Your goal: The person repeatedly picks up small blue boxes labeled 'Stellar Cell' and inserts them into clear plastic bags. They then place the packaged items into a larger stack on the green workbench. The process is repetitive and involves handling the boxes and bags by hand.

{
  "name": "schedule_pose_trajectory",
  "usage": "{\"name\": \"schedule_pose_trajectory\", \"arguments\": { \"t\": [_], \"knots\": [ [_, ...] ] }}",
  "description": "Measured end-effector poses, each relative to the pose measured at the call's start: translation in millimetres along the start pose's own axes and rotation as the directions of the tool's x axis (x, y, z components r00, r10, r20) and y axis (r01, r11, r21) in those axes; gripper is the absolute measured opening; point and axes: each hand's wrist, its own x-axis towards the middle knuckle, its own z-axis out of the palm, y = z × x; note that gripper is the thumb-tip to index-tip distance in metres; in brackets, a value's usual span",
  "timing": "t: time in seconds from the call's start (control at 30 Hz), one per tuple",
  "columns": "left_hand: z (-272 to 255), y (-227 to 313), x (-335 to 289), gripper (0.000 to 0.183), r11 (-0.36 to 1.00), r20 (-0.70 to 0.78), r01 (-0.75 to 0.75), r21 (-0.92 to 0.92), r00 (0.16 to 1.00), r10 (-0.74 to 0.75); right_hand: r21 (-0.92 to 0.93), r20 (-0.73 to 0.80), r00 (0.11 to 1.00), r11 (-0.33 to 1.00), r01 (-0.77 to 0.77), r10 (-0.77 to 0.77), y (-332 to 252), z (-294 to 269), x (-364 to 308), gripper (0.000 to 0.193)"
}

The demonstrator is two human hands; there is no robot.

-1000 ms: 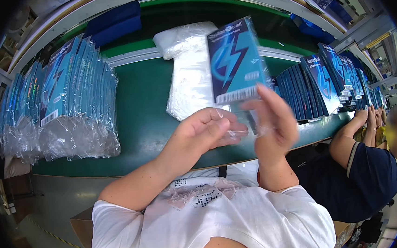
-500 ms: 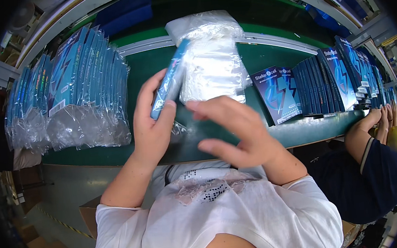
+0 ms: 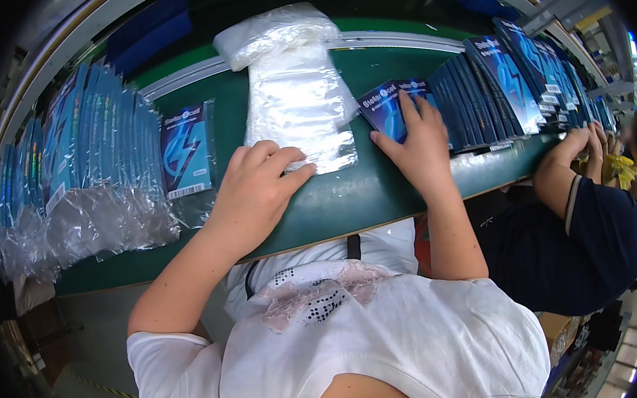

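Note:
A stack of clear plastic bags (image 3: 296,103) lies flat in front of me on the green table. My left hand (image 3: 261,185) is at its near left corner, fingers curled and thumb and forefinger pinched on a plastic bag's edge. To the right, my right hand (image 3: 418,139) reaches to the front blue box (image 3: 382,108) of a standing row; its fingers are spread over the box, the thumb apart at the left. A bagged blue box (image 3: 186,153) stands at the left, against the end of a row of bagged blue boxes (image 3: 104,141).
Unbagged blue boxes (image 3: 468,101) stand in a long row along the right side. A person in a dark shirt (image 3: 598,229) sits at the right, arms on the table. A metal rail (image 3: 388,41) runs along the table's far side. A blue bin (image 3: 148,33) stands beyond it.
The bagged box has gone from my left hand to the end of the left row. My left hand has moved to the plastic bags, and my right hand forward to the boxes.

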Motion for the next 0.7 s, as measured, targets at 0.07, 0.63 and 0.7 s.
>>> {"name": "schedule_pose_trajectory", "arguments": {
  "t": [0.07, 0.63, 0.7],
  "knots": [
    [5, -2, 5, 0.029, 1.0, -0.032, 0.009, -0.023, 0.999, -0.01, 0.17, -0.061, 0.997, 0.985, -0.025, 0.036, -4, -4, 0, 0.071],
    [-5, 11, 19, 0.013, 0.731, -0.136, 0.308, -0.609, 0.867, -0.479, 0.442, 0.627, 0.622, -0.444, -0.78, -0.468, -53, -45, -38, 0.062],
    [0, 9, 16, 0.015, 0.779, -0.191, 0.273, -0.565, 0.875, -0.445, 0.412, 0.624, 0.608, -0.454, -0.79, -0.491, -56, -30, -33, 0.067]
  ]
}}
